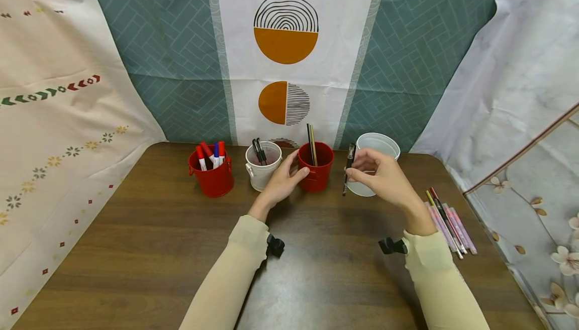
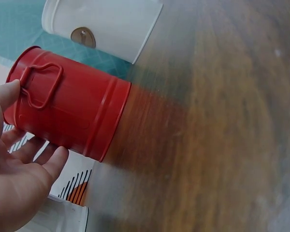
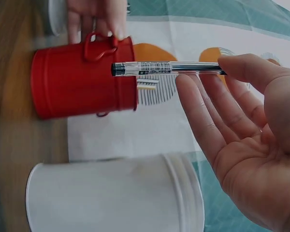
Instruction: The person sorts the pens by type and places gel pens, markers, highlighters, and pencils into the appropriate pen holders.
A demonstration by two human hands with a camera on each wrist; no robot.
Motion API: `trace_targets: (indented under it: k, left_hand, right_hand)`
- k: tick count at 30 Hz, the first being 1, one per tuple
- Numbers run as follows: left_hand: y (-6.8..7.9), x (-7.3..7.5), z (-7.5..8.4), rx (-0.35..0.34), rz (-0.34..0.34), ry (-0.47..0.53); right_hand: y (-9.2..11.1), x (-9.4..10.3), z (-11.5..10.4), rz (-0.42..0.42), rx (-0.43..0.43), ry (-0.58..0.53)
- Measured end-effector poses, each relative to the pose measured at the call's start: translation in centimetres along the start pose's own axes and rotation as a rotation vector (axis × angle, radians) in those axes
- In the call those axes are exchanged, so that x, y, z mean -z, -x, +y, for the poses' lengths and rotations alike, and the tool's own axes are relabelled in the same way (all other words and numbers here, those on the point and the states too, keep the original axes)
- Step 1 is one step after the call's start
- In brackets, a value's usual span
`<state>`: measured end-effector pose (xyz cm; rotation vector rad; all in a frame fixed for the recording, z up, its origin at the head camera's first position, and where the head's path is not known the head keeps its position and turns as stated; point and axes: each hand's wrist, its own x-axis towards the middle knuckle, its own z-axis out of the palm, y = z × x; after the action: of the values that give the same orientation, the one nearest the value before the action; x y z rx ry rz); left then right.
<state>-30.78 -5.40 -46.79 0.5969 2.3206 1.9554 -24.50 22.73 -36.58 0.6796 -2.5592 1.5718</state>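
Observation:
My left hand holds the middle red bucket at its side, thumb by the rim and wire handle, as the left wrist view shows. Two slim pencils stand in that bucket. Between thumb and fingertips my right hand pinches a clear-barrelled pen with a dark end and a barcode label. In the head view the pen is nearly upright, just right of the red bucket and in front of a larger white bucket. The right hand partly hides this white bucket.
Left of the left hand stands a small white bucket with black pens. Farther left, another red bucket holds red and blue capped markers. Pink pens and pencils lie on the table by the right forearm.

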Motion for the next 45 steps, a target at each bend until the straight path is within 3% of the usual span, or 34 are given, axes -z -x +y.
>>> trace_targets:
  k: [14,31,39,45]
  left_hand:
    - [0.2,-0.2,0.2,-0.013,-0.005,0.004]
    - [0.7,0.8,4.3,-0.002,-0.033,-0.035]
    - [1.2,2.6,6.5,-0.028,-0.024,-0.067]
    - [1.7,5.3,7.1,-0.122,0.081,-0.101]
  right_hand:
    - [-0.8,-1.2,-0.5,0.028,0.018,-0.087]
    - [-1.1,-1.6,-0.5,0.016,-0.011,-0.086]
    - [-1.2,-1.6,-0.4,0.007,-0.018,-0.094]
    - [-1.3,-1.8,-0.3,0.003,-0.022,-0.106]
